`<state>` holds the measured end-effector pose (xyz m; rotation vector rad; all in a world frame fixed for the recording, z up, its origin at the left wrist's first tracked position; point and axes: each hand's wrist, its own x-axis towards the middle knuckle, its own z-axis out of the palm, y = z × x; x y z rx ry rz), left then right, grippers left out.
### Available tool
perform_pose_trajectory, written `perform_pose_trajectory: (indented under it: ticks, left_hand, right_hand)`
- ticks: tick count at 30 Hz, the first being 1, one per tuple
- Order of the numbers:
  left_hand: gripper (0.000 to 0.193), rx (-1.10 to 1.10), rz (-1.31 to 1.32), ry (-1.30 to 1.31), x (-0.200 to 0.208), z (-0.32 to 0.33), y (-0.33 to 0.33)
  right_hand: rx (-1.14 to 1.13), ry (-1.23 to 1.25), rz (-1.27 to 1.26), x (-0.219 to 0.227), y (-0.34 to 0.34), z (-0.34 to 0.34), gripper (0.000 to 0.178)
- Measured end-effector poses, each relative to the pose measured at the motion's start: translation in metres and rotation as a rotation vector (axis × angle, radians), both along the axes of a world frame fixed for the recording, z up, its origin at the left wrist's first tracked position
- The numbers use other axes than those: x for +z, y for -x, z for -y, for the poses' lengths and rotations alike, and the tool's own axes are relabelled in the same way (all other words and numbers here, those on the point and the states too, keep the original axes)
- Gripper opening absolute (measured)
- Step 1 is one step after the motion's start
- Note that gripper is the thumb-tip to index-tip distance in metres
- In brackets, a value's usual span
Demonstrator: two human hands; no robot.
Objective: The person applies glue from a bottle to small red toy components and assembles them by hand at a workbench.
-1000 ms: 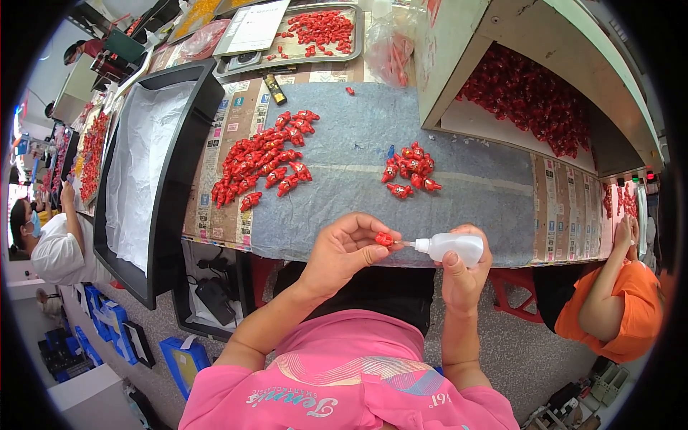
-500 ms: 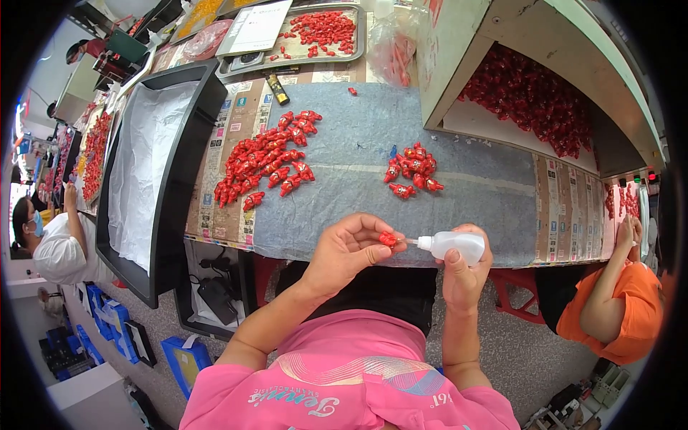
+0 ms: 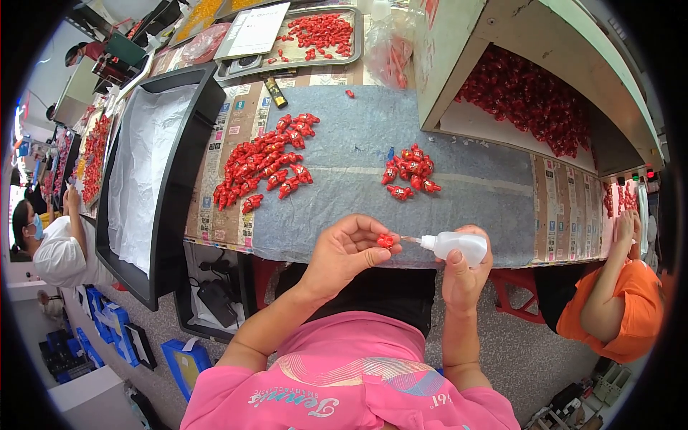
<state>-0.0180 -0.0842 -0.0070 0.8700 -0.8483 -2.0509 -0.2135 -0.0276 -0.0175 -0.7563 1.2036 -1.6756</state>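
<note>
Between the thumb and fingers of my left hand is a small red figurine. My right hand grips a white squeeze bottle lying on its side, its thin needle tip pointing left, close to the figurine. Whether tip and figurine touch, I cannot tell. Both hands are above the near edge of the grey-blue cloth. Beyond them sits a small cluster of red figurines. Farther left lies a larger, rowed group of red figurines.
A black tray lined with white sheet stands left. At the back are a metal tray of red pieces, a plastic bag and a black-and-yellow tube. An open-fronted box holds many red pieces. Co-workers sit left and right.
The bottle has shifted slightly right, and its tip has drawn back a little from the figurine. The figurine appears turned a little in my left fingers.
</note>
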Motion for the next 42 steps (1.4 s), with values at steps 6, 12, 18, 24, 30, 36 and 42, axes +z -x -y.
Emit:
perform_pose_trajectory:
  ticks: [6,12,18,24,30,36,42]
  left_hand:
    - [0.026,0.032,0.024,0.023,0.001,-0.005,-0.007]
    - [0.026,0.123,0.036,0.134,0.001,-0.009,-0.017]
    - [0.024,0.101,0.033,0.106,0.005,-0.01,-0.02]
    - [0.023,0.088,0.029,0.139,0.005,-0.015,-0.022]
    - [0.023,0.068,0.0,0.096,0.008,-0.02,-0.015]
    - [0.022,0.058,-0.03,0.052,0.009,-0.02,-0.018]
    - [0.022,0.076,-0.079,0.01,0.004,-0.019,-0.025]
  right_hand:
    - [0.069,-0.067,-0.192,-0.003,-0.001,0.01,0.04]
    - [0.176,-0.028,-0.42,-0.005,-0.016,0.032,0.034]
    - [0.263,0.0,-0.549,0.022,-0.008,0.035,0.035]
    - [0.075,0.12,-1.105,0.035,0.055,0.097,0.028]
    - [-0.01,0.25,-1.416,-0.004,0.098,0.208,0.023]
    - [-0.068,0.312,-1.512,-0.019,0.104,0.219,0.021]
    - [0.133,-0.023,-0.73,0.033,0.07,0.13,0.013]
